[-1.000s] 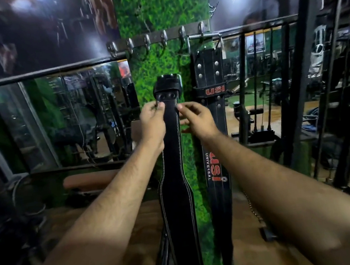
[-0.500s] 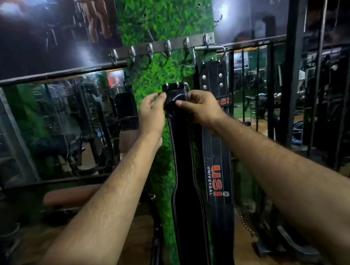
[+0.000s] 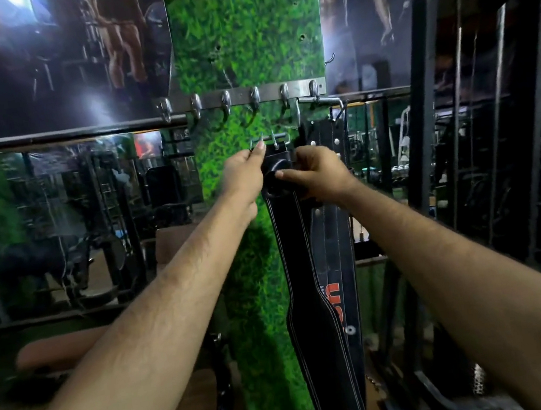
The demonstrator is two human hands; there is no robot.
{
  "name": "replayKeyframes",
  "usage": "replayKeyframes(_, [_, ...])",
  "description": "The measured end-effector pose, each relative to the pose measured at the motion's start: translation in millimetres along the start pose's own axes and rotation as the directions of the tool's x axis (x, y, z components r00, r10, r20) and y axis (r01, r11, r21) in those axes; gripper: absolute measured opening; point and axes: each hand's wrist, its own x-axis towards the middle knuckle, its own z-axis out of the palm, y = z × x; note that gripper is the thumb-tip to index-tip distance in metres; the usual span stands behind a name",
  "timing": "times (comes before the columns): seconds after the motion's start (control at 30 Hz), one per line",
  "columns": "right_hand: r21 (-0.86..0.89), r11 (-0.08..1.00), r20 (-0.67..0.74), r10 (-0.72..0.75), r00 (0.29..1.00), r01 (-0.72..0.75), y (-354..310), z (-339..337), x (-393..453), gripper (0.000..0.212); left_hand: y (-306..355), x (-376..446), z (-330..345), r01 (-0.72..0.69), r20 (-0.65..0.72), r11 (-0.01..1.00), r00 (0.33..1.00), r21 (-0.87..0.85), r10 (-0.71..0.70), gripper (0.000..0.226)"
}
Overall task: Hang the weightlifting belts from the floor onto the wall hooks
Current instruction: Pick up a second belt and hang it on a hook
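Observation:
I hold a black weightlifting belt (image 3: 313,318) with white stitching upright against the green turf panel. My left hand (image 3: 241,174) pinches its metal buckle (image 3: 268,143) at the top left. My right hand (image 3: 316,173) grips the belt's upper end just below the buckle. The buckle sits a little below the steel hook rail (image 3: 242,96), under the hooks, apart from them. A second black belt with red lettering (image 3: 336,265) hangs from the rightmost hook, directly behind and right of the one I hold.
Several hooks on the rail hang bare. A mirror wall (image 3: 60,223) spans the left, with a padded bench (image 3: 58,350) below. A black cable-machine frame (image 3: 438,116) stands close on the right. Wooden floor lies beneath.
Both hands have raised the belt's top toward the hook rail. The buckle has come into view above my fingers, and my left hand now pinches it.

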Motion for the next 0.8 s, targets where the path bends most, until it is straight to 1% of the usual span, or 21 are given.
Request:
replayKeyframes(0.03, [-0.078, 0.997, -0.088, -0.015, 0.996, 0.008, -1, -1, 2, 0.04, -2, 3, 1, -0.022, -0.015, 1.0, 1.0, -0.006, 0.022, 0.025])
replayKeyframes(0.07, [-0.092, 0.996, -0.149, -0.008, 0.989, -0.006, -2, -3, 4, 0.045, -3, 7, 3, -0.038, -0.012, 0.999, 0.999, -0.014, 0.038, 0.026])
replayKeyframes(0.1, [-0.07, 0.997, -0.16, 0.006, 0.987, -0.018, -5, -6, 6, 0.049, -2, 10, 3, -0.046, 0.003, 0.999, 0.999, -0.022, 0.046, 0.027])
replayKeyframes(0.13, [-0.036, 0.999, -0.136, 0.02, 0.991, -0.025, -6, -8, 9, 0.051, -1, 15, 4, -0.048, 0.026, 0.999, 0.998, -0.025, 0.049, 0.028])
replayKeyframes(0.17, [-0.003, 1.0, -0.106, 0.024, 0.994, -0.024, -8, -10, 11, 0.05, 0, 20, 6, -0.053, 0.049, 0.998, 0.997, -0.028, 0.054, 0.03])
replayKeyframes(0.2, [0.005, 1.0, -0.106, 0.018, 0.994, -0.018, -7, -11, 16, 0.046, 1, 24, 9, -0.063, 0.068, 0.998, 0.996, -0.027, 0.065, 0.029])
replayKeyframes(0.23, [-0.003, 1.0, -0.13, 0.005, 0.991, -0.005, -7, -12, 21, 0.045, 3, 28, 12, -0.078, 0.081, 0.997, 0.993, -0.027, 0.08, 0.028])
replayKeyframes(0.27, [-0.016, 1.0, -0.167, 0.003, 0.986, -0.006, -3, -13, 27, 0.048, 5, 33, 17, -0.098, 0.081, 0.995, 0.992, -0.02, 0.099, 0.026])
replayKeyframes(0.33, [-0.016, 0.999, -0.233, 0.025, 0.972, -0.03, 0, -12, 37, 0.054, 9, 43, 28, -0.133, 0.039, 0.991, 0.991, 0.026, 0.132, 0.027])
replayKeyframes(0.43, [-0.05, 0.996, -0.315, 0.056, 0.947, -0.075, -15, -10, 44, 0.052, 14, 63, 41, -0.158, -0.036, 0.979, 0.986, 0.132, 0.164, 0.039])
replayKeyframes(0.53, [-0.128, 0.985, -0.376, 0.062, 0.925, -0.118, -20, -9, 54, 0.045, 17, 80, 48, -0.189, -0.072, 0.965, 0.976, 0.182, 0.205, 0.043])
replayKeyframes(0.63, [-0.201, 0.968, -0.376, 0.064, 0.924, -0.149, -21, -8, 65, 0.036, 15, 93, 50, -0.171, -0.077, 0.969, 0.979, 0.179, 0.187, 0.043])
replayKeyframes(0.73, [-0.255, 0.938, -0.331, 0.144, 0.933, -0.235, -19, -4, 72, 0.036, 8, 104, 51, -0.077, -0.105, 0.974, 0.989, 0.214, 0.102, 0.042])
replayKeyframes(0.8, [-0.293, 0.923, -0.289, 0.165, 0.943, -0.251, -16, 1, 75, 0.033, 2, 107, 49, -0.028, -0.147, 0.976, 0.987, 0.217, 0.061, 0.046])
